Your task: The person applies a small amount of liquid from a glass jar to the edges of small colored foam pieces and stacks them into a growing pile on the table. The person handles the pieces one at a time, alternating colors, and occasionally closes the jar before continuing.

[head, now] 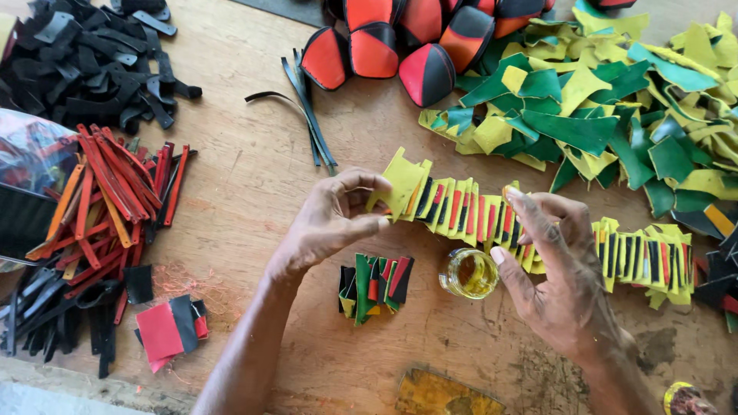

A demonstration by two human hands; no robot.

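My left hand [332,219] pinches the end piece of a long row of yellow cut pieces [461,211] lined with red and black strips, laid overlapping across the wooden table [254,177]. My right hand [550,269] hovers over the row's middle, forefinger tip touching a yellow piece, fingers apart. A small open jar of yellowish glue [469,273] stands just below the row, between my hands. A little stack of green, red and black pieces [375,287] lies under my left hand.
A heap of green and yellow cut pieces [615,115] fills the right back. Red-and-black sewn pouches [400,46] sit at the top. Black pieces [84,61], red and orange strips [115,192] and a plastic bag [31,184] lie left.
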